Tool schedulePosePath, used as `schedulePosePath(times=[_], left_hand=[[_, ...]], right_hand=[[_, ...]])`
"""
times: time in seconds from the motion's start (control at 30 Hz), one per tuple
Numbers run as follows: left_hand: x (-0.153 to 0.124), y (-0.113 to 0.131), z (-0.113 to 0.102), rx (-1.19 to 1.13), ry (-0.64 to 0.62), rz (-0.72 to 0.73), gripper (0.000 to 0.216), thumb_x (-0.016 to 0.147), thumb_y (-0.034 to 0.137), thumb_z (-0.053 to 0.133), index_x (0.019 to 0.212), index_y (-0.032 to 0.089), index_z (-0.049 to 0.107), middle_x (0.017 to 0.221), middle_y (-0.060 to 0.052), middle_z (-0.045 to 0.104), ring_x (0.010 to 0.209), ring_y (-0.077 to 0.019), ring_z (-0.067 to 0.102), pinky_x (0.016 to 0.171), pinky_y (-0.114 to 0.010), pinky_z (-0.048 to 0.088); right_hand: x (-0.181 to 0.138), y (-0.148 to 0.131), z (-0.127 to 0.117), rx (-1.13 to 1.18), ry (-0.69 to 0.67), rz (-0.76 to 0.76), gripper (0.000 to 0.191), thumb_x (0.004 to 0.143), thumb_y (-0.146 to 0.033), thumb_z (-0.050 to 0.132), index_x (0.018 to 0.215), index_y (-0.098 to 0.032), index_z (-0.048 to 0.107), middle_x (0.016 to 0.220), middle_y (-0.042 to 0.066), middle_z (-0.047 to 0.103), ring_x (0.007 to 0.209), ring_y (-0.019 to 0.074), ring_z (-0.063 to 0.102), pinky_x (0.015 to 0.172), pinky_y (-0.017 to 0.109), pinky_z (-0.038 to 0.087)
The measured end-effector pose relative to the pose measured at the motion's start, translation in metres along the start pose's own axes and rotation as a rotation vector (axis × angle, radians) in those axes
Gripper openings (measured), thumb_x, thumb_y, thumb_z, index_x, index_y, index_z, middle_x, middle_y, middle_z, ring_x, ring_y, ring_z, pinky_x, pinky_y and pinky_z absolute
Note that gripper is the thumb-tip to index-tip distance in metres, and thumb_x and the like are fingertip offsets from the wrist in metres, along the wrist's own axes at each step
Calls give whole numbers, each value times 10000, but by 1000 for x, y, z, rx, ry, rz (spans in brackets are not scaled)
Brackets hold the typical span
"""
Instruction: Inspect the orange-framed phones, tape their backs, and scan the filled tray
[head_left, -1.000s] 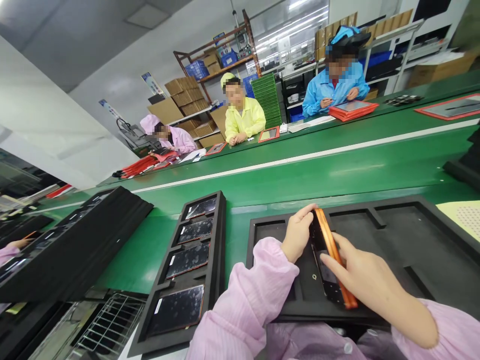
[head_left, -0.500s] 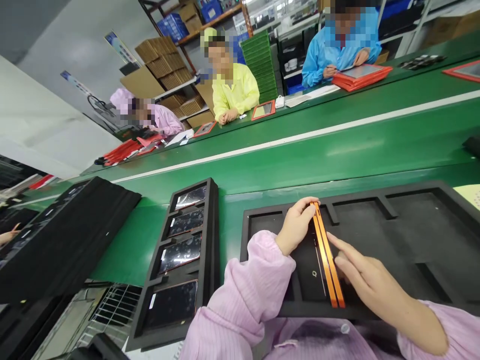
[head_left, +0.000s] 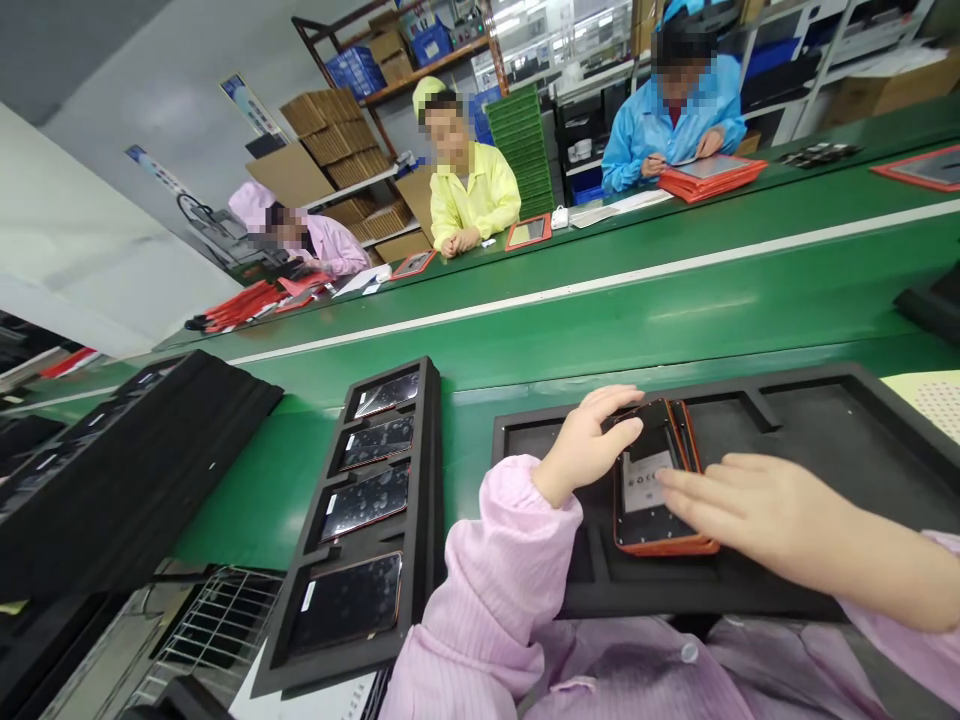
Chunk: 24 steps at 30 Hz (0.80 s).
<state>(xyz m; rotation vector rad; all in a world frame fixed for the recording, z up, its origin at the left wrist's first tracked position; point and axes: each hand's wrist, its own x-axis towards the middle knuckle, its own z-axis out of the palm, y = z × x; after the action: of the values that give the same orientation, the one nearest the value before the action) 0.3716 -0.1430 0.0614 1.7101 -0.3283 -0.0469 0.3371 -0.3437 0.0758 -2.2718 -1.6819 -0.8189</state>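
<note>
Two phone housings with orange edges [head_left: 661, 546] lie stacked, slightly offset, over the black foam tray [head_left: 525, 441] in front of me. The upper one shows a dark face with a pale grey printed area [head_left: 643, 480]. My left hand [head_left: 589, 445] is at its upper left corner, the thumb over the edge and the fingers stretched out beyond it. My right hand [head_left: 750, 500] lies across the right side of the stack, with straight fingers and fingertips on the face. The undersides of the housings are hidden.
Left of my arm, a narrow black foam tray [head_left: 433, 480] holds several dark-screened phones [head_left: 367, 505]. A black stack of trays [head_left: 157, 470] stands farther left, above a wire rack [head_left: 217, 620]. Across the green conveyor [head_left: 570, 330] sit several co-workers near red-edged panels [head_left: 709, 175].
The housings have gone from standing on edge to lying with a dark face up. My left fingers have loosened from their top end, and my right hand has moved onto the face.
</note>
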Motion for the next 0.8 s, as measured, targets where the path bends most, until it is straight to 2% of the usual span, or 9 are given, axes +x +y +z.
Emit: schedulePosePath(times=[0.1, 0.17, 0.27, 0.37, 0.53, 0.67, 0.8], left_hand=[[-22, 19, -18, -28, -272, 314, 419, 789, 449, 630, 1092, 161, 652, 1138, -114, 681, 1086, -240, 620, 989, -371, 461], [-37, 25, -20, 114, -354, 459, 520, 731, 456, 701, 1128, 129, 628, 1104, -142, 694, 1037, -246, 651, 948, -341, 495], [-54, 20, -12, 330, -319, 480, 387, 796, 346, 657, 1117, 135, 617, 1064, -129, 714, 993, -213, 677, 888, -276, 531], [-63, 10, -2, 363, -262, 512, 243, 840, 271, 588, 1035, 137, 642, 1013, -112, 732, 971, -189, 686, 870, -235, 539], [-67, 6, 5, 431, -233, 619, 201, 846, 217, 541, 994, 128, 645, 980, -111, 739, 952, -169, 690, 875, -215, 536], [-68, 6, 5, 463, -264, 644, 217, 847, 187, 525, 1021, 109, 629, 990, -129, 735, 984, -173, 678, 903, -233, 526], [-71, 8, 4, 463, -303, 635, 244, 838, 174, 541, 1052, 89, 622, 1011, -155, 725, 1023, -187, 663, 945, -238, 500]], right_hand=[[8, 7, -12, 162, 148, 175, 190, 937, -152, 373, 991, -201, 549, 820, 33, 713, 633, 128, 663, 533, 209, 503], [11, 2, -16, 274, 176, 286, 135, 959, -271, 414, 975, -220, 539, 762, 8, 696, 627, 123, 671, 533, 184, 513], [11, -13, -13, 404, 176, 358, 172, 973, -347, 414, 944, -224, 530, 738, -13, 678, 594, 95, 660, 527, 150, 507], [7, -23, -6, 475, 174, 369, 173, 980, -337, 399, 941, -223, 524, 728, -17, 666, 595, 82, 653, 537, 135, 504], [0, -27, -5, 523, 160, 365, 94, 944, -205, 429, 972, -228, 517, 760, -9, 670, 632, 86, 658, 572, 135, 512], [-5, -30, -4, 529, 152, 355, 186, 893, -111, 413, 1000, -232, 507, 779, -7, 675, 654, 98, 665, 588, 150, 520], [-9, -33, -3, 518, 151, 341, 215, 887, -106, 409, 1036, -232, 500, 799, 4, 686, 674, 110, 671, 601, 163, 529]])
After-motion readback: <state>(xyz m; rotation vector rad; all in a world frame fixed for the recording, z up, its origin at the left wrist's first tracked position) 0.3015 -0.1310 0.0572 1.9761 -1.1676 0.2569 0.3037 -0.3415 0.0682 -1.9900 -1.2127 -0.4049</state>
